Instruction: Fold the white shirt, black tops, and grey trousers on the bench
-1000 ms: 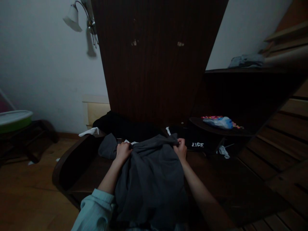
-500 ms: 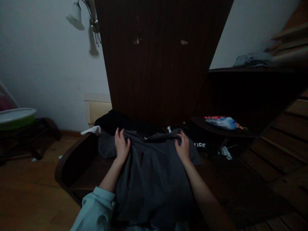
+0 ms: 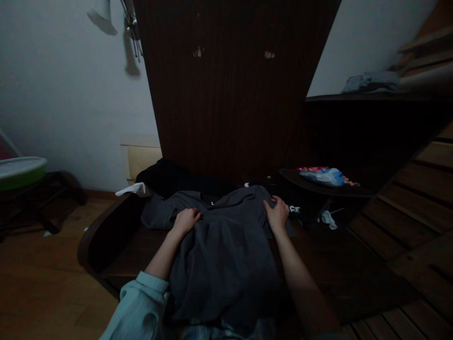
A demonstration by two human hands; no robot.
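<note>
A dark grey shirt (image 3: 226, 250) lies spread over a dark wooden bench, its collar at the far side and its lower end towards me. My left hand (image 3: 187, 222) is on the shirt's left side below the shoulder, fingers curled together on the cloth. At the right shoulder, by the sleeve, my right hand (image 3: 278, 215) has its thumb and bent fingers around the fabric. Black cloth (image 3: 166, 172) lies behind the shirt, and black fabric with white lettering (image 3: 293, 208) shows beside my right hand.
The dark bench (image 3: 92, 241) has a curved left arm with a white cloth (image 3: 134, 190) over it. A tall dark wooden panel (image 3: 226, 104) rises behind. At right, a small shelf holds a plastic bag (image 3: 327, 177). A green basin (image 3: 24, 175) sits on a stool at left.
My left hand has come down from the collar edge and turned inward, its fingers curling. My right hand has shifted slightly outward to the sleeve. The shirt's top now lies flatter, and the view has tilted slightly.
</note>
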